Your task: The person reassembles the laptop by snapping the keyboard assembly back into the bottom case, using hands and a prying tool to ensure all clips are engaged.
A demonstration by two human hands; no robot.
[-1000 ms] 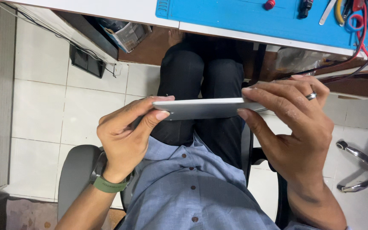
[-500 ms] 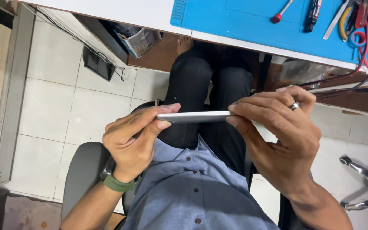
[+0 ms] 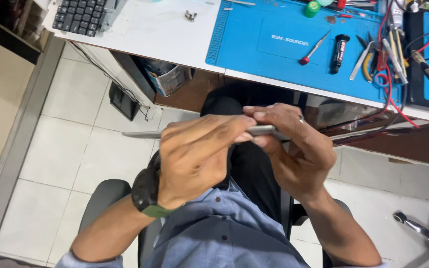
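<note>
While it is held edge-on above the person's lap, the thin grey slab [image 3: 264, 130], a flat device seen only by its rim, sits pinched between both hands. The left hand [image 3: 194, 159] closes its grip on the near end, fingers lying along the top edge and thumb beneath, which probably steadies the slab so the edge faces up for a close look. The right hand [image 3: 294, 149] clamps the far end the same way, a ring on one finger. Past the left grip a sliver of the slab pokes out over the tiled floor [image 3: 75, 144]. Beyond both grips lies the desk [image 3: 160, 30], carrying a blue work mat [image 3: 274, 59], a red-handled screwdriver [image 3: 315, 48], pliers [image 3: 368, 59] and a keyboard [image 3: 80, 15].
</note>
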